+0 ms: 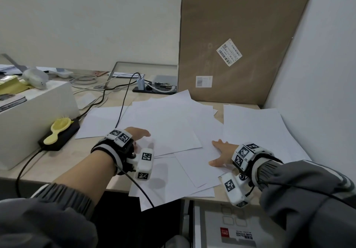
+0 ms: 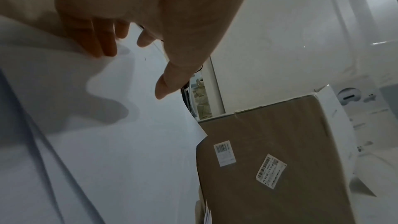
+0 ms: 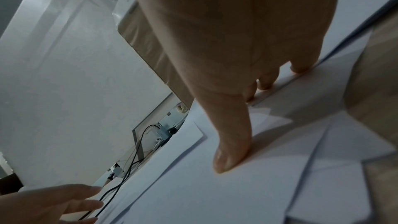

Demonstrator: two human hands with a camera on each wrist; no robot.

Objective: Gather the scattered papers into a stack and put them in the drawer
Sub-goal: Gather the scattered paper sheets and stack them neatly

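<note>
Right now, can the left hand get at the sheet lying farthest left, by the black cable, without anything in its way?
Probably yes. The left hand hovers open over the papers, just right of that sheet. Only the thin black cable crosses the sheet's right edge; the yellow brush lies clear to the left.

Office desk setting. Landmark: large cardboard box point(image 1: 240, 45) with barcode shipping labels, upright against white walls in the corner. In front of it, loose white papers point(image 1: 169, 124) on a light wood desk point(image 1: 63, 157); left of it, a power strip point(image 1: 154, 89) with charger and trailing cables; below, a drawer unit point(image 1: 231, 230).
</note>
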